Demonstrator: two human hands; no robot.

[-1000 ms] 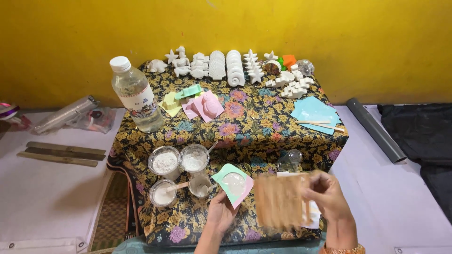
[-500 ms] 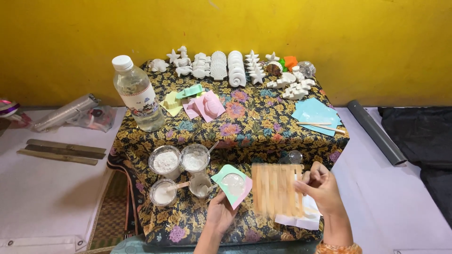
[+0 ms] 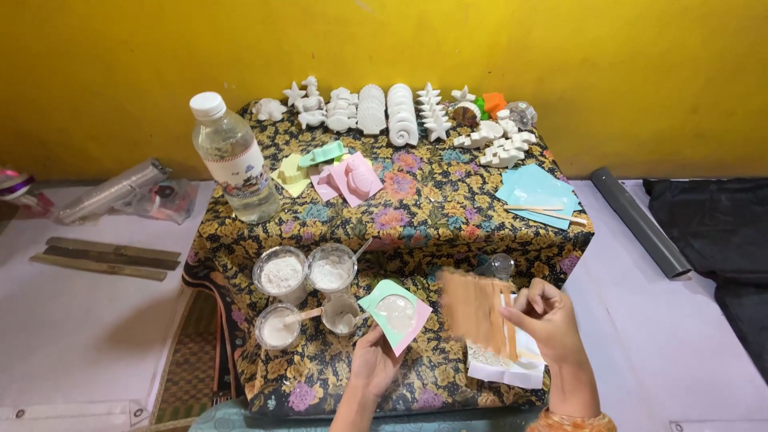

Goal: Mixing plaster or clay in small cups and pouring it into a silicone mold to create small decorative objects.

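Observation:
My left hand [image 3: 374, 364] holds a small green and pink mould [image 3: 395, 314] with a white filling, near the front of a table covered with a flowered cloth [image 3: 432, 216]. My right hand [image 3: 544, 318] grips a bundle of thin wooden sticks [image 3: 477, 308], blurred by motion, above a white lace-edged paper [image 3: 504, 364]. Left of the mould stand several clear plastic cups [image 3: 308, 272] of white powder and paste, one with a stick in it.
A capped water bottle [image 3: 234, 157] stands at the table's left rear. White plaster figures [image 3: 387, 112] line the back edge. Coloured moulds [image 3: 340, 172], blue sheets [image 3: 534, 194] with sticks, a grey tube [image 3: 640, 222], metal bars [image 3: 104, 258].
My right hand has swung the bundle of sticks leftward and slightly up over the white paper. My left hand keeps the mould in nearly the same place.

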